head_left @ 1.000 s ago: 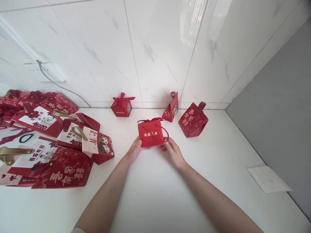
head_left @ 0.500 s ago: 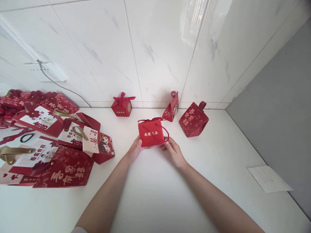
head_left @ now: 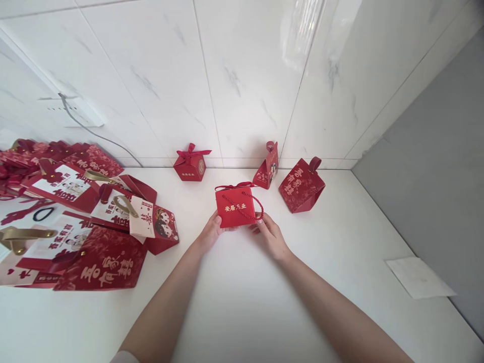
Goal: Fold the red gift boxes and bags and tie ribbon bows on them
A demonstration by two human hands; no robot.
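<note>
Both hands hold a small red gift box (head_left: pixel 231 214) with gold characters, a red ribbon bow on top and a twisted red cord handle (head_left: pixel 260 204) hanging across its front. My left hand (head_left: pixel 210 233) grips the lower left corner, thumb in front and fingers under the base. At the lower right, my right hand (head_left: pixel 272 237) has its thumb by the end of the cord loop and its fingers partly hidden behind. Beyond the box, a bow-topped red box (head_left: pixel 189 167) stands on the left, and a small triangular box (head_left: pixel 265 171) on the right.
A larger red box (head_left: pixel 301 186) with a strap handle stands at the right. Piled at left are several red gift boxes (head_left: pixel 109 257). A cable (head_left: pixel 98 133) runs from the wall socket (head_left: pixel 81 112) to the white counter (head_left: pixel 234 292). A white plate (head_left: pixel 419 277) is at the right wall.
Almost nothing differs. The gift box stays between both hands in nearly the same place, and the whole view has shifted very slightly.
</note>
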